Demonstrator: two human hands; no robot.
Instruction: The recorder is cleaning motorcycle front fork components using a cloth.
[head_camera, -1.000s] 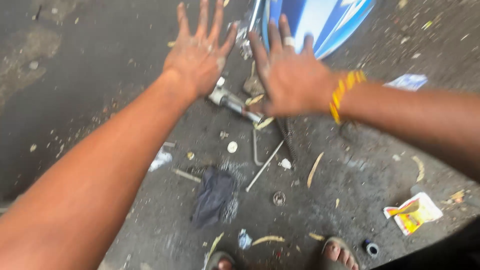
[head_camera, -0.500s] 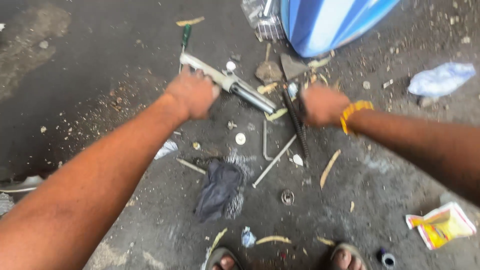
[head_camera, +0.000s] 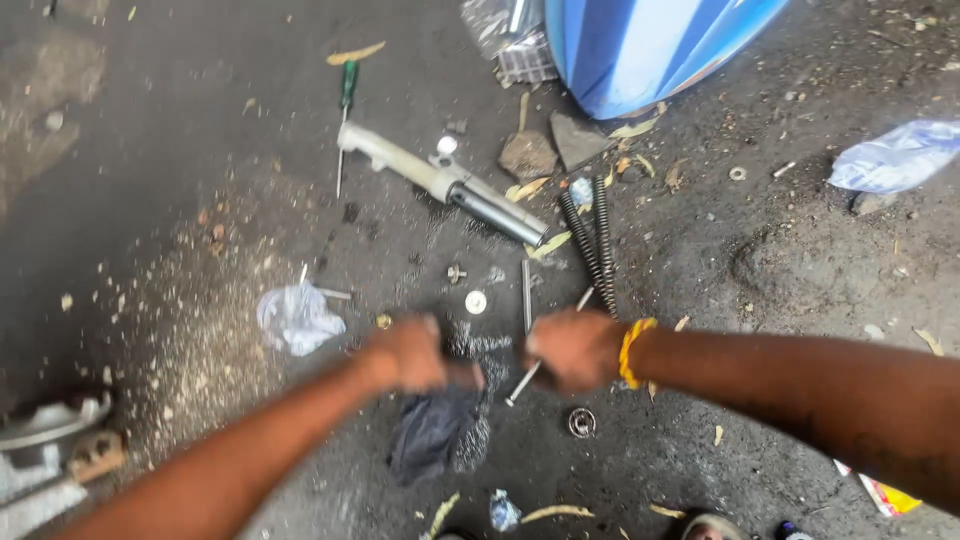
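Observation:
My left hand (head_camera: 408, 352) is curled shut at the top edge of a dark cloth (head_camera: 432, 432) lying on the oily ground. My right hand (head_camera: 572, 350), with a yellow band at the wrist, is closed around a thin metal rod (head_camera: 520, 388) that sticks out of the fist at both ends. The two hands are close together, low in the view. Beyond them lie a grey fork tube (head_camera: 440, 180), two black coil springs (head_camera: 592, 245), a short pin (head_camera: 526, 292) and a white washer (head_camera: 476, 301).
A blue vehicle body panel (head_camera: 640, 50) stands at the top. A green-handled screwdriver (head_camera: 345, 100), stones (head_camera: 527, 155), a round bearing (head_camera: 581, 422), a crumpled white bag (head_camera: 297, 318) and a pale plastic bag (head_camera: 895, 155) lie about. My sandalled foot (head_camera: 705, 525) shows at the bottom.
Both hands pulled back from the fork tube towards me and closed, the left at the cloth, the right on the thin rod. The view shifted, showing more ground beyond.

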